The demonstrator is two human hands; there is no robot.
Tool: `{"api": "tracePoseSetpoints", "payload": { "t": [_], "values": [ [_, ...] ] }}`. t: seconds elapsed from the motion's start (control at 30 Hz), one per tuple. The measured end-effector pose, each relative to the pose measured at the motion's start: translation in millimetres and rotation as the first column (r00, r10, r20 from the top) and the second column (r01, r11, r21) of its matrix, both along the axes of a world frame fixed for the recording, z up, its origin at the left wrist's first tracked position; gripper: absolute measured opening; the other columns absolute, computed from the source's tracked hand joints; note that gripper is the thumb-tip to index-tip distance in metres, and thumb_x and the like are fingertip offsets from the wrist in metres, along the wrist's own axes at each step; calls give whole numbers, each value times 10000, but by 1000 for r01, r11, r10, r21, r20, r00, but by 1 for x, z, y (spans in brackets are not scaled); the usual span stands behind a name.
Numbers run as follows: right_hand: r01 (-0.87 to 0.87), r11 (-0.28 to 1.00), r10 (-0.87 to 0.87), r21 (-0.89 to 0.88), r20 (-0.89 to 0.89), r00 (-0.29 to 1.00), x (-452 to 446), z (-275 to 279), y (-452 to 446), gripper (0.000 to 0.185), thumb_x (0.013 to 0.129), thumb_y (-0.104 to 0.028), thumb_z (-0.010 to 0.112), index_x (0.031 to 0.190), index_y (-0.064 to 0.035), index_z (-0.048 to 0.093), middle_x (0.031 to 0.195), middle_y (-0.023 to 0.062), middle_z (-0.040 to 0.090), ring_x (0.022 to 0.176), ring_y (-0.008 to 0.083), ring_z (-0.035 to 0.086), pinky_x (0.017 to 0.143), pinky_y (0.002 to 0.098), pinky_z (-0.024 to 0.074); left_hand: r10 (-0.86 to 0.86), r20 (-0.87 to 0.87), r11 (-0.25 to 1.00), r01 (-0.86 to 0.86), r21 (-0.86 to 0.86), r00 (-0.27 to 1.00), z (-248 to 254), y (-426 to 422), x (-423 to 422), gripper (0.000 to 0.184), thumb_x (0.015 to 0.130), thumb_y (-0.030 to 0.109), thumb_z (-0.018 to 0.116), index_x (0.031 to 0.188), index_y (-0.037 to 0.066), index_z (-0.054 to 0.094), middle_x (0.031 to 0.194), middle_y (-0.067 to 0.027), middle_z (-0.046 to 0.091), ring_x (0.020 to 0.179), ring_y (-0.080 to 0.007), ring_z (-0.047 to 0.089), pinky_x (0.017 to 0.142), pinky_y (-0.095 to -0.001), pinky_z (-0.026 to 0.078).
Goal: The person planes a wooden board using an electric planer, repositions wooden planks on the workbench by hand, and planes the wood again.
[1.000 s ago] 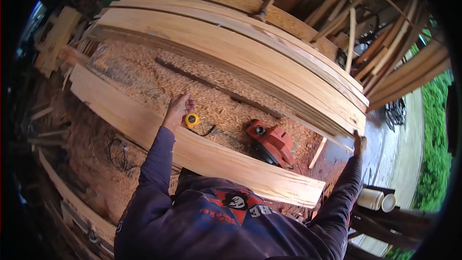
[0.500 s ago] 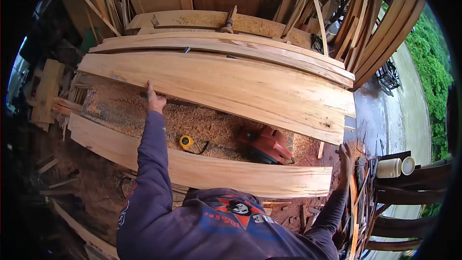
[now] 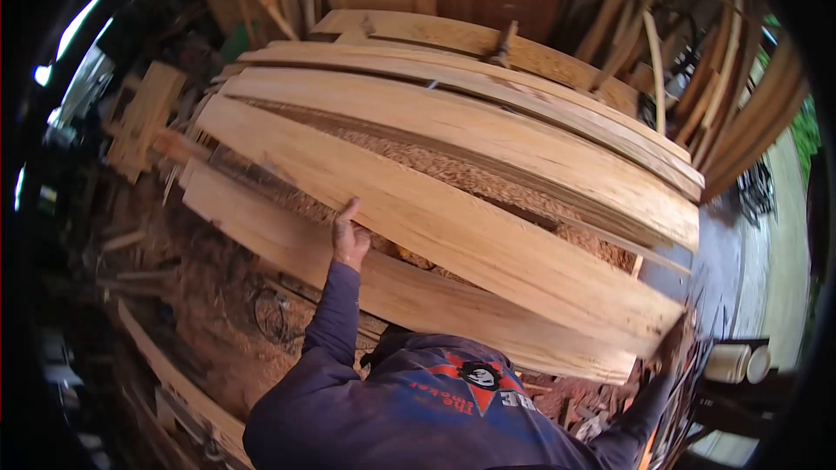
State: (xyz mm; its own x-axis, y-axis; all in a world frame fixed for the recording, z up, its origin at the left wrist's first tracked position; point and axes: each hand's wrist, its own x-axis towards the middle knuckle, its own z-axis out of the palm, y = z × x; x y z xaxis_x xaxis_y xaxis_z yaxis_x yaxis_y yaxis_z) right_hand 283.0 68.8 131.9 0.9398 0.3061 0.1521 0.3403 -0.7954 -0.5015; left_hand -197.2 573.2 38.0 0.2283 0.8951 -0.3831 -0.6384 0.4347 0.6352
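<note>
A long pale plank [image 3: 435, 209] lies slantwise between the stacked boards [image 3: 488, 126] and the front board [image 3: 409, 300]. My left hand [image 3: 350, 237] grips the plank's near edge left of its middle, thumb up on the edge. At the plank's right end is my right hand [image 3: 672, 344], closed round the corner, partly dark and blurred. The plank hides the red power tool and nearly all of the yellow tape measure. Wood shavings [image 3: 435, 165] show in the gap behind the plank.
Curved wood strips [image 3: 723, 78] lean at the back right. A wooden clamp piece [image 3: 503, 45] stands on the rear board. Pale containers [image 3: 736, 363] are at the lower right. Scrap wood [image 3: 144, 122] lies at the left, and a coiled wire [image 3: 274, 313] lies on the floor.
One plank has come off the stack toward me, over the tool and tape measure. Both hands have taken hold of it and moved nearer with it. The camera view has turned.
</note>
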Motion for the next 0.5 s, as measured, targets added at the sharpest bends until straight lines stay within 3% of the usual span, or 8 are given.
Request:
{"api": "tracePoseSetpoints", "payload": {
  "t": [0.2,0.27,0.3,0.47,0.5],
  "values": [
    [-48,999,48,13,-19,999,-69,-32,-13,559,1096,-397,388,1381,52,562,1426,221,599,1326,314,569,1071,419,447,178,79,973,-164,-163,981,28,-137,-74,507,1011,409,642,1409,105,562,1348,-90,640,1237,-278,615,1057,-488,511],
    [-62,998,63,22,-13,998,-73,-36,-13,554,1094,-394,395,1386,46,559,1427,217,598,1323,311,571,1067,419,452,182,95,976,-168,-141,979,8,-149,-89,699,1002,560,591,1506,97,450,1453,-124,547,1334,-307,536,1093,-517,471],
    [-74,997,75,24,-11,997,-74,-39,-17,552,1093,-393,398,1389,44,558,1428,215,598,1321,310,572,1065,419,454,184,106,977,-171,-124,977,2,-153,-97,717,999,643,529,1504,138,468,1456,-91,565,1331,-284,542,1090,-529,471],
    [-85,995,84,57,16,996,-70,-45,-40,541,1088,-386,413,1404,30,551,1431,206,596,1314,303,577,1056,418,465,219,194,972,-196,-129,956,-11,-145,-88,891,947,808,392,1553,154,397,1491,-110,529,1346,-318,523,1096,-557,459],
    [-77,995,76,65,25,997,-69,-45,-50,539,1087,-385,416,1407,28,549,1432,205,595,1313,302,578,1054,418,467,280,206,958,-260,-122,938,2,-143,-74,873,941,808,409,1492,133,461,1383,-105,587,1252,-304,574,1036,-537,494]
  ]
}}
